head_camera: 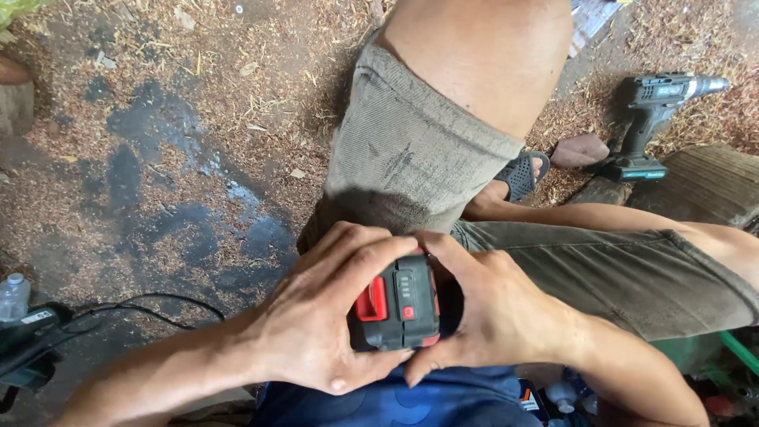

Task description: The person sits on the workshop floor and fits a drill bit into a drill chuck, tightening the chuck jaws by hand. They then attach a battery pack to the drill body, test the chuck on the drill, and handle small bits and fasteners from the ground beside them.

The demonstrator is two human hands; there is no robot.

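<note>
Both hands close around a black battery pack [398, 304] with a red release tab, held low over the person's lap: the left hand [316, 324] wraps its left side with fingers curled over the top, and the right hand [490, 312] clasps the right side, thumb pressing underneath. Just beyond, grey-green shorts [411, 150] cover the bent legs, with a dark sandal [522, 174] showing between them. Left of the arms, a black cable [150, 304] trails over the sawdust-strewn floor [158, 119], which has a damp dark patch. Farther off to the right, a dark cordless drill [652, 119] stands upright on its base.
</note>
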